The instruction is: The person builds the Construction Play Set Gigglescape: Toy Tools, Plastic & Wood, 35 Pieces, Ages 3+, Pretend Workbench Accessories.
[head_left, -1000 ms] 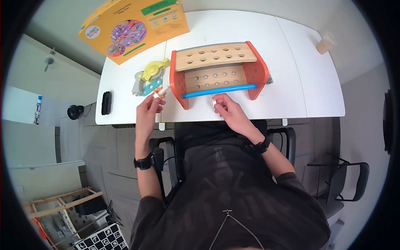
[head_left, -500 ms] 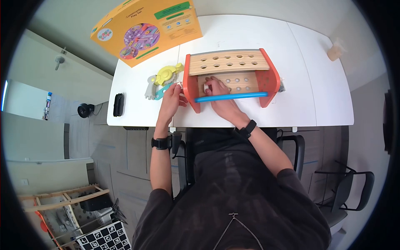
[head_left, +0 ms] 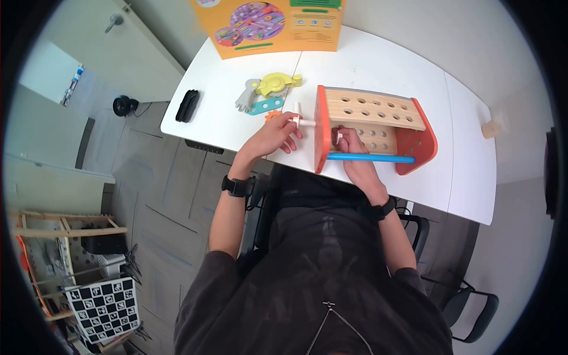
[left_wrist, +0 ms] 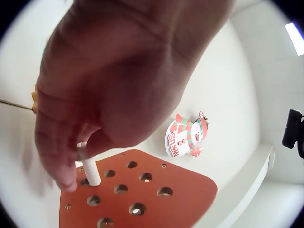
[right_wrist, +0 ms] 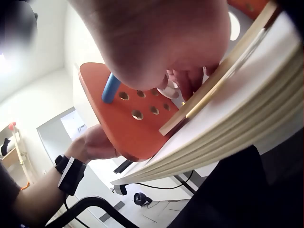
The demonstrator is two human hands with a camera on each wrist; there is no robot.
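Note:
My left hand (head_left: 269, 137) pinches a white threaded bolt (left_wrist: 92, 172) by its head, just outside the workbench's red left side panel (left_wrist: 156, 204). The bolt points at the panel, its tip right at one of the holes. Reaching in over the blue rod (head_left: 370, 158), my right hand (head_left: 359, 157) is inside the wooden toy workbench (head_left: 373, 108). Between its fingertips is a small white nut (right_wrist: 168, 89), close to the inner face of that same panel. The palm partly hides the nut in the right wrist view.
Left of the workbench lie a yellow toy piece (head_left: 273, 84), a grey toy piece (head_left: 247, 94), a teal strip with holes (head_left: 266, 106) and an orange gear (head_left: 273, 115). A black case (head_left: 187, 106) rests near the left table edge. An orange box (head_left: 278, 29) stands behind.
My right hand has moved from in front of the workbench to inside it, carrying the nut. My left hand has brought the bolt up to the red side panel. The head view has turned.

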